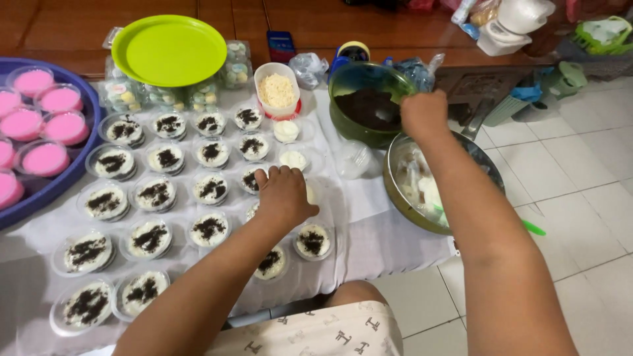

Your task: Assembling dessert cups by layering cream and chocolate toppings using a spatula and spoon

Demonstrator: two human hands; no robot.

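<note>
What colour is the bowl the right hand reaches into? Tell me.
Dark green bowl, under the right hand; head view.

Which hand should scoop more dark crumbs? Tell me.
Likely the right hand: it is already over the green bowl of dark crumbs. The left hand rests on the cups.

Round lime-green plastic plate (169, 50) sitting atop clear containers; pink puddings in clear cups (45, 158) filling blue round tray (56, 185); shredded-cheese tub (277, 91) standing nearby.
</note>
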